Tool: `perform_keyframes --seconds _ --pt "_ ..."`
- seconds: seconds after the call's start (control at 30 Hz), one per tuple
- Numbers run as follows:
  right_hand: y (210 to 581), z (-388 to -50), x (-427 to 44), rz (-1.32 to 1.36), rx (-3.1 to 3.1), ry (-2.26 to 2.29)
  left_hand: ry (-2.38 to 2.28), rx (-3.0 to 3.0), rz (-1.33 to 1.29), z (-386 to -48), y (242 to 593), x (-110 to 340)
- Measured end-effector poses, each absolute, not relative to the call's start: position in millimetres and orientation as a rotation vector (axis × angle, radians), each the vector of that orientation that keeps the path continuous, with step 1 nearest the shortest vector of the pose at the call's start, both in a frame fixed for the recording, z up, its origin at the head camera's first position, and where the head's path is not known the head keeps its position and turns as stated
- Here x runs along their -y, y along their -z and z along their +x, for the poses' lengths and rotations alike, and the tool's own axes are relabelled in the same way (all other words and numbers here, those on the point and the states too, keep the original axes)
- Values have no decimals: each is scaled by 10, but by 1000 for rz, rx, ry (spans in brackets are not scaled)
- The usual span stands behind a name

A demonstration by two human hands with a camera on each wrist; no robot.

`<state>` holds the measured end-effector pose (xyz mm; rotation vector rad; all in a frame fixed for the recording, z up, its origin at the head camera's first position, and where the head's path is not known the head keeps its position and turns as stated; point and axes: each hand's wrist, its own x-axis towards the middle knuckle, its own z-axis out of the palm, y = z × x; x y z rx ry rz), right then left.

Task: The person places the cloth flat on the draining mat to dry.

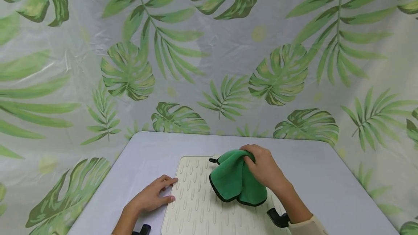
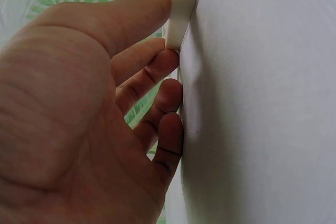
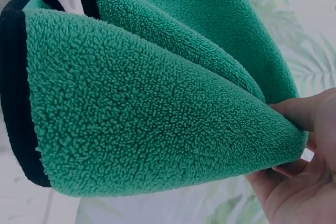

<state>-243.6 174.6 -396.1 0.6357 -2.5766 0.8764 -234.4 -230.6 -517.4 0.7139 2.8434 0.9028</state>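
Note:
A green cloth (image 1: pixel 228 180) with black edging and a small black loop hangs from my right hand (image 1: pixel 261 162), which pinches it near its top. In the right wrist view the fluffy cloth (image 3: pixel 136 108) spreads out in folds from between thumb and fingers. Below it lies a cream mat (image 1: pixel 192 198) with rows of raised oblong ridges. At the mat's left edge, my left hand (image 1: pixel 153 193) touches the rim with thumb and a fingertip. From the left wrist view, the hand (image 2: pixel 79 103) has its fingers loosely bent, the lower ones resting on the white surface beside the mat's edge (image 2: pixel 184 9).
The mat lies on a white table (image 1: pixel 310 177) with rounded far corners. Behind and around it hangs a pale curtain (image 1: pixel 228 64) printed with green leaves. Black wrist-camera mounts (image 1: pixel 277 217) show near both wrists.

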Motion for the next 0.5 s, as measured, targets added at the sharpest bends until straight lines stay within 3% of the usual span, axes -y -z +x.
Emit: perform_keyframes --seconds 0.5 --pt "4141 -2426 -1468 660 2641 -892 -915 -2844 697 -2362 5222 2317"
